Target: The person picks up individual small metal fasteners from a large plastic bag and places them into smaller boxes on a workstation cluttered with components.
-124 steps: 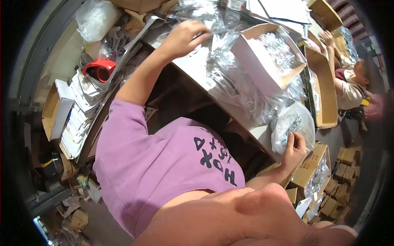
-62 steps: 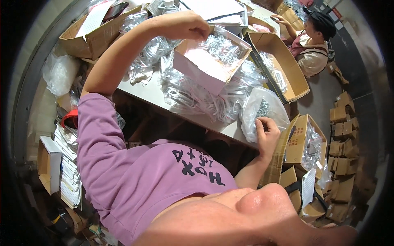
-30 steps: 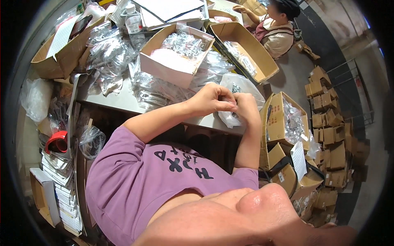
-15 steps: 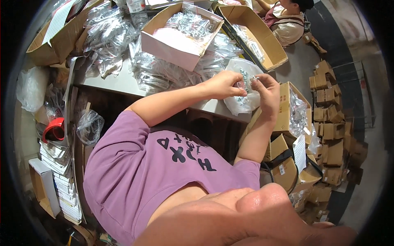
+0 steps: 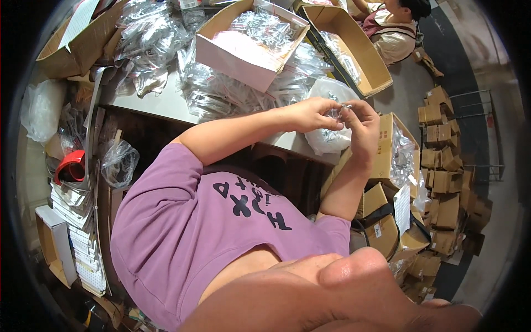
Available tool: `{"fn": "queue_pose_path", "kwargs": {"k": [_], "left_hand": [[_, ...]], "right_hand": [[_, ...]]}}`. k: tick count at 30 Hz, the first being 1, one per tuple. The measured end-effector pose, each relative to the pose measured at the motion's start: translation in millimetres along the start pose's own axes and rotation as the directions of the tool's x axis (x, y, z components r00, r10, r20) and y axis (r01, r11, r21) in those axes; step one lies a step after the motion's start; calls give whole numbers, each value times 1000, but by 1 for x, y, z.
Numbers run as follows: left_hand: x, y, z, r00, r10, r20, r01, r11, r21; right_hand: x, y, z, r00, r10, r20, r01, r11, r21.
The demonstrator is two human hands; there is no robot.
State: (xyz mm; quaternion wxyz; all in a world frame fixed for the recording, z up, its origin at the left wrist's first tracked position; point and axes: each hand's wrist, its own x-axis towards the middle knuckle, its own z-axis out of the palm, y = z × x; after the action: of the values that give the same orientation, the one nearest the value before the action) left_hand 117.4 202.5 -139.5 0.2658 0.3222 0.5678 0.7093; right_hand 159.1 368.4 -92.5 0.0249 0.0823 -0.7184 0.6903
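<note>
My left hand (image 5: pixel 316 114) and my right hand (image 5: pixel 362 122) meet above a white plastic bag (image 5: pixel 323 143) at the table's right end. A small clear plastic bag (image 5: pixel 333 113) is pinched between the thumb and fingers of my left hand. Right beside its mouth, my right thumb and fingertips close on a small shiny piece (image 5: pixel 347 107), too small to name. My hands cover most of the white bag's contents.
Clear bags of silvery parts (image 5: pixel 221 97) are heaped on the table (image 5: pixel 166 108). A white box (image 5: pixel 238 61) and a long cardboard tray (image 5: pixel 376 83) stand behind. Right of me is a carton (image 5: pixel 384 149); stacked cartons (image 5: pixel 442 160) lie beyond, and another person (image 5: pixel 392 36) sits far right.
My hands have come together, bringing the small piece in my right fingers up to the clear bag in my left. Small metal parts that showed in the white bag are now mostly covered.
</note>
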Motion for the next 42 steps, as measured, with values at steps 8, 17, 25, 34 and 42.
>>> {"fn": "queue_pose_path", "kwargs": {"k": [8,17,25,34,42], "left_hand": [[10,-12,0,994,81,71,-69,986,-153],[9,-10,2,995,66,68,-46,963,-266],[4,-16,-3,997,74,29,-68,983,-168],[-4,-21,0,979,-7,-204,-50,960,-276],[-11,-11,-6,976,-45,-211,1,979,-202]], "right_hand": [[-2,-4,-2,998,-56,-4,56,998,21],[-3,-6,-4,990,-113,89,136,937,-322],[8,7,-13,999,42,33,-8,729,-685],[2,11,11,985,86,150,127,229,-965],[1,18,-1,991,4,135,122,405,-906]]}}
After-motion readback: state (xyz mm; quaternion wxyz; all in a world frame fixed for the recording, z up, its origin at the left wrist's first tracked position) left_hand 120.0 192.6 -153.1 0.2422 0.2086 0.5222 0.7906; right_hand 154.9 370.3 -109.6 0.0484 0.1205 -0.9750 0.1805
